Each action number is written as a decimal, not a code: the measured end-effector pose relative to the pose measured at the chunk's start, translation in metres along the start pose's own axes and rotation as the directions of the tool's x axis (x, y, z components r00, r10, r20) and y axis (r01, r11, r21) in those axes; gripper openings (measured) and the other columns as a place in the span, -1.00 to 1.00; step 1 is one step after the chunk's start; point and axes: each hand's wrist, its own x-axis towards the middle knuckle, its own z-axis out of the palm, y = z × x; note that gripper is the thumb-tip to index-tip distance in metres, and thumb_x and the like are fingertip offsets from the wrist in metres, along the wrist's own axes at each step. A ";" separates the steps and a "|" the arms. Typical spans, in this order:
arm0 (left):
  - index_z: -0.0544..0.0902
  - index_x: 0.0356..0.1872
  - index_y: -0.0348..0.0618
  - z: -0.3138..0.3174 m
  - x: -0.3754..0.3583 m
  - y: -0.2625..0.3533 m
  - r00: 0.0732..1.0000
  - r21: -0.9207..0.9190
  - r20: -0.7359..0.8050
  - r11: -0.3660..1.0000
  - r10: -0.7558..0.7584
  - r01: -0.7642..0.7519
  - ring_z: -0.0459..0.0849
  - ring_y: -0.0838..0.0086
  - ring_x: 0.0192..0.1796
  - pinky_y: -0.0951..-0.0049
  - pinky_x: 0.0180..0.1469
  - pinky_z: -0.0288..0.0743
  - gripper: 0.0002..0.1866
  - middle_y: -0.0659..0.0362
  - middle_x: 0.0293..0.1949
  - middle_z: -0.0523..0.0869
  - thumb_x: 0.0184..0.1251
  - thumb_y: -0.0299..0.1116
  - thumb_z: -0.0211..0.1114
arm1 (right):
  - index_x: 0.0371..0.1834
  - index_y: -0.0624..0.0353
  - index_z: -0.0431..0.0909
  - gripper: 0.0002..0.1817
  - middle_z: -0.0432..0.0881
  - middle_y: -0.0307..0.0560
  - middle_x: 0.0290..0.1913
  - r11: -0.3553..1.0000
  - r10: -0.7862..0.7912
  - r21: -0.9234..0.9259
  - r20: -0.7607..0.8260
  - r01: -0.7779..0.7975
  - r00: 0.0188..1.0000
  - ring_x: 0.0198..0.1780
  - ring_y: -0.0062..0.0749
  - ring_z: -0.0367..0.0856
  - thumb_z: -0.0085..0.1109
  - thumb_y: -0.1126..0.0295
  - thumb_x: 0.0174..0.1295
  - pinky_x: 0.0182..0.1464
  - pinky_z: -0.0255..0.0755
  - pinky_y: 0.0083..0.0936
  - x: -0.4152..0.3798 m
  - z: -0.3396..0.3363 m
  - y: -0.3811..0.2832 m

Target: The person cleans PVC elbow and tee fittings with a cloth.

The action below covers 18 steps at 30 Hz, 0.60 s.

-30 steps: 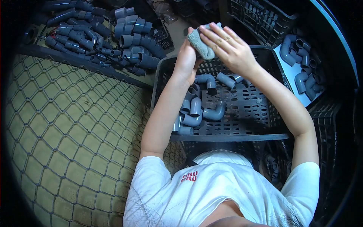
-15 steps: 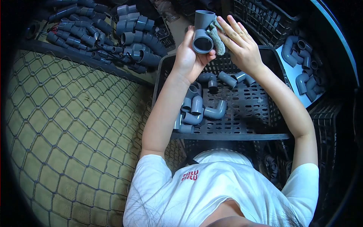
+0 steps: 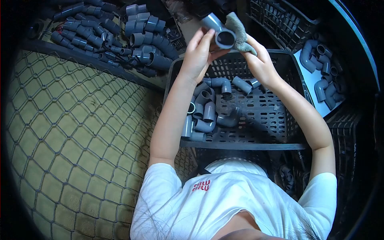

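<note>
A grey plastic pipe fitting (image 3: 213, 23) is in my left hand (image 3: 197, 54), raised over the far rim of the black crate. It is tilted, with one round opening facing me and a tube end pointing up and left. The fingers and thumb close about its left side and underside. My right hand (image 3: 260, 60) grips a crumpled greenish-grey cloth (image 3: 237, 30) between thumb and fingers. The cloth is right beside the fitting's open end. Below both hands, several grey elbow fittings (image 3: 209, 112) lie in the crate (image 3: 244, 145), mostly at its left side.
Rows of grey fittings (image 3: 142, 28) lie on a surface at the upper left, behind wire mesh (image 3: 80, 132). More elbows (image 3: 320, 90) rest on a white board (image 3: 299, 60) at the right. Another black crate (image 3: 280, 24) stands at the upper right.
The fitting has turned from upright to tilted left. My right hand has moved down slightly, its fingers going from stretched flat against the cloth to gripping it.
</note>
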 end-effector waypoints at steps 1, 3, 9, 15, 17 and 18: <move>0.45 0.23 -0.18 0.001 0.000 0.000 0.997 -0.060 0.016 0.995 -0.076 0.077 0.65 0.37 0.16 0.12 0.17 0.65 -0.63 0.13 0.06 0.65 0.62 -0.19 -0.01 | 0.42 0.24 0.36 -0.32 0.38 0.16 0.45 0.992 -0.126 -0.017 -0.036 0.126 0.991 0.49 -0.13 0.34 -0.20 0.65 0.11 0.46 0.20 -0.42 0.002 -0.001 0.003; 0.46 0.26 -0.15 0.007 -0.002 -0.004 0.978 -0.111 0.015 0.972 -0.207 0.208 0.62 0.29 0.20 0.04 0.27 0.53 -0.45 0.12 0.11 0.64 0.60 0.08 -0.18 | 0.44 0.22 0.34 -0.20 0.28 0.12 0.51 0.950 -0.223 -0.221 0.016 0.221 0.975 0.55 -0.08 0.21 -0.16 0.80 -0.02 0.56 0.08 -0.33 0.001 0.007 0.000; 0.41 0.33 0.00 0.007 0.002 -0.017 0.995 -0.001 -0.099 1.000 0.008 -0.008 0.63 0.34 0.19 0.25 0.21 0.55 -0.38 0.12 0.17 0.61 0.59 0.23 -0.25 | 0.38 0.22 0.40 -0.29 0.36 0.01 0.48 0.448 -0.445 -0.762 0.265 0.468 0.856 0.49 -0.16 0.32 0.15 0.70 0.03 0.50 0.27 -0.21 -0.004 0.023 0.001; 0.53 0.14 -0.09 0.003 0.003 -0.015 0.981 -0.055 -0.051 0.981 -0.186 0.184 0.75 0.42 -0.02 0.38 -0.14 0.75 -0.29 0.13 -0.08 0.71 0.57 0.29 -0.37 | 0.44 0.12 0.37 -0.31 0.35 0.00 0.48 0.460 -0.496 -0.738 0.247 0.494 0.832 0.48 -0.21 0.35 0.16 0.63 0.14 0.48 0.31 -0.27 0.000 0.011 0.012; 0.59 0.00 -0.19 -0.015 0.010 -0.018 0.974 -0.140 -0.087 0.971 -0.209 0.196 0.77 0.38 -0.08 0.34 -0.05 0.73 -0.26 0.04 -0.13 0.73 0.56 0.30 -0.32 | 0.44 0.12 0.37 -0.36 0.36 0.02 0.47 0.473 -0.474 -0.654 0.375 0.590 0.797 0.49 -0.20 0.33 0.06 0.63 0.22 0.50 0.28 -0.25 -0.011 0.019 0.015; 0.58 0.04 -0.20 -0.020 0.013 -0.023 0.982 -0.113 -0.061 0.979 -0.179 0.171 0.76 0.39 -0.05 0.33 -0.01 0.71 -0.27 0.04 -0.08 0.72 0.56 0.29 -0.30 | 0.43 0.13 0.37 -0.36 0.36 0.04 0.47 0.409 -0.492 -0.681 0.396 0.607 0.775 0.48 -0.18 0.33 0.06 0.63 0.20 0.49 0.30 -0.26 -0.007 0.016 0.015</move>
